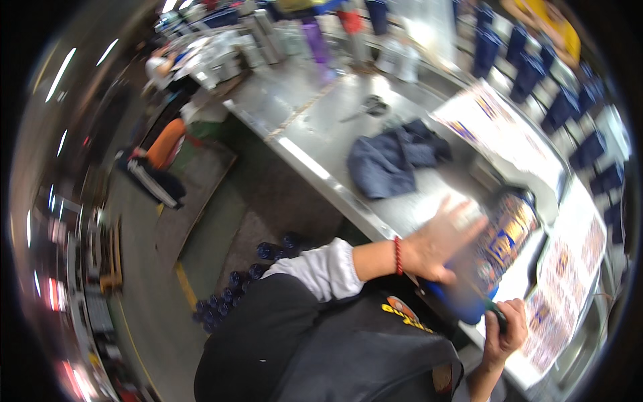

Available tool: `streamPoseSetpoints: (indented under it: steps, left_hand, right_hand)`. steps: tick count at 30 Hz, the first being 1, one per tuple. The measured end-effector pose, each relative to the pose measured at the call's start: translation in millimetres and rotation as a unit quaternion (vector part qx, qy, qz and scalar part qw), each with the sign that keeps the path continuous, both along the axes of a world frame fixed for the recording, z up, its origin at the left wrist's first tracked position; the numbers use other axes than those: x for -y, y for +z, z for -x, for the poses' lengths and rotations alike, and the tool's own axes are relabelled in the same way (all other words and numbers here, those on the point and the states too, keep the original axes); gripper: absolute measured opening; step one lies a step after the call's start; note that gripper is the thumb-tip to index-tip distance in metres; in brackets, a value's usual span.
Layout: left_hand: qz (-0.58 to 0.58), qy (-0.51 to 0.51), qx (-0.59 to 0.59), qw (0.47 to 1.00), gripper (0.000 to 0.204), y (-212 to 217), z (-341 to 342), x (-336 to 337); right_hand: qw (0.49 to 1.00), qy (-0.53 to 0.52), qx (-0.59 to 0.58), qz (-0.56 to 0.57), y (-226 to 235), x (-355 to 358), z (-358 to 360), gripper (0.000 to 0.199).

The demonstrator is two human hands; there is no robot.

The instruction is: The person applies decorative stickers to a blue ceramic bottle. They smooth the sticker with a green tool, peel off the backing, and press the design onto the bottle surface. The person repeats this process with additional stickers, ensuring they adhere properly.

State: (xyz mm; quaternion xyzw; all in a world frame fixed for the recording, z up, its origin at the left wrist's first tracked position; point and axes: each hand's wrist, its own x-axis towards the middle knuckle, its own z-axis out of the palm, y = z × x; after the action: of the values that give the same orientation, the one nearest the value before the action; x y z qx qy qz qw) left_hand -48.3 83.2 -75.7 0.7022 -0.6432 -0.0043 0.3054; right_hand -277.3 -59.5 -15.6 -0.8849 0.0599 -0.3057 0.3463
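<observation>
A dark blue bottle (pixel 512 231) with a colourful printed wrap lies tilted over the metal worktable (pixel 308 120), its lower end blurred. My left hand (pixel 439 244), with a red bracelet at the wrist, is open with fingers spread. It is at the bottle's left side; whether it touches the bottle I cannot tell. By the bottle's near end, my right hand (pixel 507 329) is closed around a small dark green tool (pixel 497 315). The tool's working end is hidden or smeared by motion.
A crumpled dark blue cloth (pixel 385 164) and scissors (pixel 374 106) lie farther back. Printed sheets (pixel 566 285) cover the right side. Several blue bottles (pixel 487 50) stand in rows behind, near a person in yellow (pixel 562 33). More dark bottles (pixel 228 295) are at floor level on the left.
</observation>
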Motion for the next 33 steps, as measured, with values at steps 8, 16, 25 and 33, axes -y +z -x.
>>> streamPoseSetpoints:
  steps: [8,16,25,33]
  left_hand:
    - [0.070,0.002,0.013,0.997,0.125,17,10,-1]
    - [0.023,0.011,-0.054,0.998,0.121,12,12,-1]
    - [-0.001,-0.050,-0.153,0.987,0.118,8,3,0]
    - [0.008,-0.032,-0.324,0.946,0.107,-7,7,13]
  right_hand:
    - [0.978,-0.080,0.011,0.193,-19,8,-10,0.027]
    - [0.980,-0.045,0.014,-0.195,-35,13,13,0.018]
    - [0.828,-0.186,0.070,-0.525,-49,21,14,0.038]
    - [0.984,-0.054,0.026,0.168,-19,2,-13,0.042]
